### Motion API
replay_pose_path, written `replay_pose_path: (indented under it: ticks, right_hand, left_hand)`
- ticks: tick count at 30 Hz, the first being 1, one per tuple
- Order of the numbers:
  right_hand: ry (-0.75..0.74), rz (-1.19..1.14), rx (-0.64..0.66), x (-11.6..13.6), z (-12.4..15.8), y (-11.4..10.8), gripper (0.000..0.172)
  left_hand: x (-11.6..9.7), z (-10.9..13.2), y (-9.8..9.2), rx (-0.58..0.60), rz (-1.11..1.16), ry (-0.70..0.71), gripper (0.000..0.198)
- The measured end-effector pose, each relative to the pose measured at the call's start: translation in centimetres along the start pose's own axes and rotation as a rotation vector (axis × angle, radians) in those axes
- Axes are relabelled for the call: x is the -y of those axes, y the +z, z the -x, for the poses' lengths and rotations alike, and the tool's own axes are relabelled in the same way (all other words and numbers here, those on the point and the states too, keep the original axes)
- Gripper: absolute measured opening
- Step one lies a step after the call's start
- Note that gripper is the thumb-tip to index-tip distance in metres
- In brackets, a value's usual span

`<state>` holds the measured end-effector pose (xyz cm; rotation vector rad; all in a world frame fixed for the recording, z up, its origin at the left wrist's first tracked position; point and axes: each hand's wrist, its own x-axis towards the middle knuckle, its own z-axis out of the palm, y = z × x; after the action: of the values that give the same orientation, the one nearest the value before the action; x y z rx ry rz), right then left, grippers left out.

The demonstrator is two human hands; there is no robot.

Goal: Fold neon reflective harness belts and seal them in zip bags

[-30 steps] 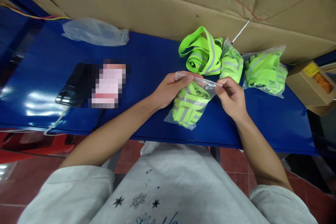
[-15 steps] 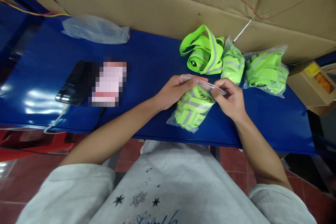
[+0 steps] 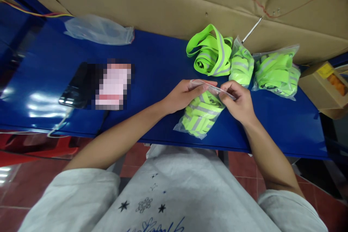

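A clear plastic bag (image 3: pixel 199 117) stuffed with a folded neon-green reflective strap lies on the blue table (image 3: pixel 152 61) in front of me. My left hand (image 3: pixel 181 95) pinches the left part of the bag's top edge. My right hand (image 3: pixel 237 100) pinches the same edge a little to the right, fingers pressed together on the seal. The two hands are close together over the bag's mouth.
A loose green reflective strap (image 3: pixel 210 51) and two filled bags (image 3: pixel 241 66) (image 3: pixel 277 71) sit at the back right. An empty clear bag (image 3: pixel 99 30) lies back left, a phone (image 3: pixel 78 85) at left, a cardboard box (image 3: pixel 324 87) at far right. Cardboard (image 3: pixel 174 0) lines the back.
My right hand has slid left along the bag's top edge toward my left hand. The bag has flattened slightly at the mouth.
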<state>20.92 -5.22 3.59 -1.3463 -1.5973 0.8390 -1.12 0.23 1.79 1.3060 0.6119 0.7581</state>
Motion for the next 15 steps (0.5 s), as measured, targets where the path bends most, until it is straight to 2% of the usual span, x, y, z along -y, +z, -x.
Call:
replay_pose_path:
  ticks: [5, 10, 15]
  right_hand:
    - [0.007, -0.018, 0.008, 0.21, -0.04, -0.03, 0.015]
    - [0.037, -0.047, 0.070, 0.03, -0.05, -0.17, 0.010]
    - [0.064, -0.056, 0.115, -0.09, -0.18, -0.54, 0.015]
  left_hand:
    - [0.27, 0.09, -0.05, 0.018, -0.068, -0.004, 0.062]
    - [0.55, -0.03, -0.06, 0.056, -0.097, 0.028, 0.068]
    - [0.51, 0.00, -0.14, 0.105, -0.085, -0.066, 0.083]
